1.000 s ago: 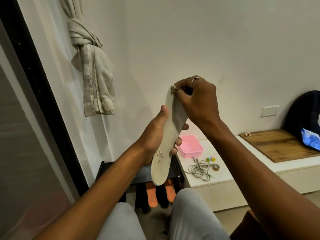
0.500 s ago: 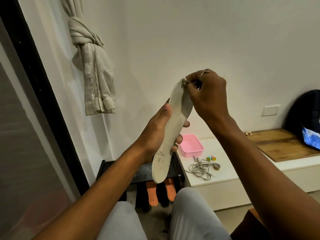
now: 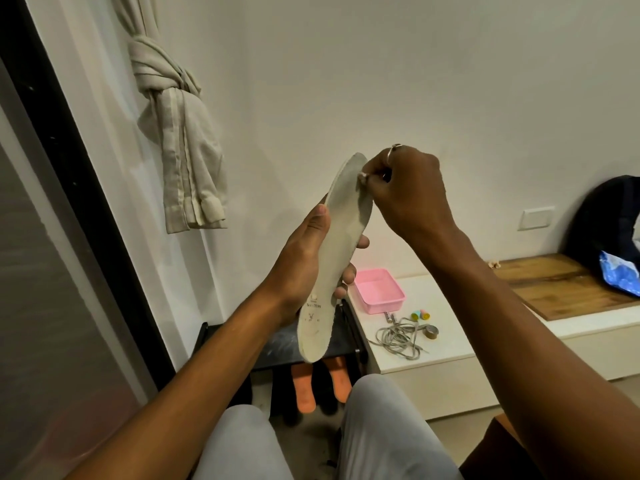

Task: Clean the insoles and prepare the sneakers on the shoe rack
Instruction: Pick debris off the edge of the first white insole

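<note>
This is a home, at a spot by a door where shoes are kept; a low black shoe rack [image 3: 277, 344] stands by the white wall, with orange insoles [image 3: 304, 389] showing under it; a tall glass door [image 3: 52, 306] with a dark frame is on the left; a pale curtain [image 3: 180, 140] hangs beside it, tied in a big knot; a low white bench [image 3: 433, 386] holds a pink tub [image 3: 379, 291], some grey string [image 3: 398, 337] and a wooden board [image 3: 561, 289]; a dark bag [image 3: 606, 220] sits at its far end; a switch plate [image 3: 538, 218] is on the wall.

The white item [image 3: 363, 174] in the right hand [image 3: 410, 194] was too small to identify; insole [image 3: 346, 223] print was illegible.
</note>
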Available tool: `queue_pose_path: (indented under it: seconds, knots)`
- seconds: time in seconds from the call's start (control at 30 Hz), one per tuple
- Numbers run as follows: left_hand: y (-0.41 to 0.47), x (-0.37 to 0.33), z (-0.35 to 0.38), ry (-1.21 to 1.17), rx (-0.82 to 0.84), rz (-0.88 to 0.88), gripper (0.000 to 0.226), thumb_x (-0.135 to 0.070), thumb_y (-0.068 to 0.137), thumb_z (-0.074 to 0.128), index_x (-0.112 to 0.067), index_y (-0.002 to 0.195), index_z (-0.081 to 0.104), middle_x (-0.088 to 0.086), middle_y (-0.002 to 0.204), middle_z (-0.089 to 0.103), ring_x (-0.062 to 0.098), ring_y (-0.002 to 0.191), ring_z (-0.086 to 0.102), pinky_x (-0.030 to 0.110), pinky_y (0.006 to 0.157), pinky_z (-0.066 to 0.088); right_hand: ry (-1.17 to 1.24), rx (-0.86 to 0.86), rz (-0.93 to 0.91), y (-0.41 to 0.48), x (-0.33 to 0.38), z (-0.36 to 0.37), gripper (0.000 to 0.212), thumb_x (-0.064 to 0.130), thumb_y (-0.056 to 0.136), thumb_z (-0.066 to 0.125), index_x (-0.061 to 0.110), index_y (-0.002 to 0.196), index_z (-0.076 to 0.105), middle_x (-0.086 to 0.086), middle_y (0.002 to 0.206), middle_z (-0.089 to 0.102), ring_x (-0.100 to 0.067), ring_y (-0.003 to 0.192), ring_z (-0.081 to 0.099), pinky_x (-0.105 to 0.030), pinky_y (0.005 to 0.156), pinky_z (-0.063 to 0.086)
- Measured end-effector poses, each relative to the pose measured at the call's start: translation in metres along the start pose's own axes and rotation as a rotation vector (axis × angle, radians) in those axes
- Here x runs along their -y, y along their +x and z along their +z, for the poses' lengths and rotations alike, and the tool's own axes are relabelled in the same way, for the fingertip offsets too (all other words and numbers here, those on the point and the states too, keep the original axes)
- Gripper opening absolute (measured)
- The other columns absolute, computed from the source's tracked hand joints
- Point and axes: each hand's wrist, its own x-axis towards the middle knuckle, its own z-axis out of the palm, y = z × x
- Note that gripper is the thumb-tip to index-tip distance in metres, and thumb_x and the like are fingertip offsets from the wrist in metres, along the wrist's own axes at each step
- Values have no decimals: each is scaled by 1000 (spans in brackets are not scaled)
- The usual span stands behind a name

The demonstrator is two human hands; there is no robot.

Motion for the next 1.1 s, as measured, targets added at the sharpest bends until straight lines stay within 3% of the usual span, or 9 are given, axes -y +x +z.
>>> queue_pose_path:
  seconds: [0.13,0.23,0.33,0.47,0.6,0.7,0.83,0.9,1.1]
  knots:
    - [-1,-3,1,-14,-8,11,79,-72,88,33,-14,137,52,7,107,68,20,68,57,33,58,49,83,-117,4,-1,0,2,15,5,84,64,12,88,77,2,85,70,-12,74,62,-25,68,51]
    - [0,-2,0,-40,-21,5,77,-72,88,34,-13,136,52,9,108,65,21,68,55,33,58,47,221,142,72,-3,8,-6,5,13,85,75,14,81,77,6,73,70,-3,62,63,-17,58,50]
    - [0,-1,-2,-36,-40,0,78,-71,91,34,-9,134,54,8,101,65,21,66,55,33,56,47,349,372,108,-4,13,-12,8,12,83,79,13,76,76,2,65,71,-5,55,64,-20,58,52]
    - [-2,-3,-1,-27,-14,-48,80,-72,94,30,-7,134,54,2,84,66,19,62,54,32,55,46,375,110,138,-3,12,-4,16,8,83,75,21,74,74,7,71,72,-8,66,69,-21,65,56]
    - [-2,-1,6,-29,20,-28,79,-71,91,33,-9,138,50,6,99,67,20,66,55,32,56,47,341,-148,139,1,7,-1,12,8,83,70,18,83,77,14,80,71,-1,77,68,-12,71,52]
    - [-2,-1,8,-14,26,-35,76,-71,95,35,-10,137,49,7,99,68,20,64,56,32,56,47,413,-133,125,-2,9,-2,9,9,83,72,14,87,79,10,85,74,-3,81,70,-19,76,56]
    - [-2,0,6,8,4,-40,78,-70,91,30,-9,134,53,4,90,70,19,63,57,31,56,47,540,145,23,-8,22,-7,12,10,84,76,22,82,77,8,85,76,-6,80,72,-23,72,58]
    - [-2,-1,5,32,-4,-31,82,-72,89,28,-9,133,54,-1,81,69,17,60,57,30,55,47,558,199,-14,-8,24,-8,15,7,84,75,22,82,76,6,87,77,-9,83,73,-25,74,59]
    - [-3,0,6,57,10,-5,77,-72,94,32,-11,138,50,2,89,70,18,63,58,31,55,50,351,-153,-6,-4,9,4,12,6,84,71,15,89,77,7,87,72,3,76,64,-6,70,45]
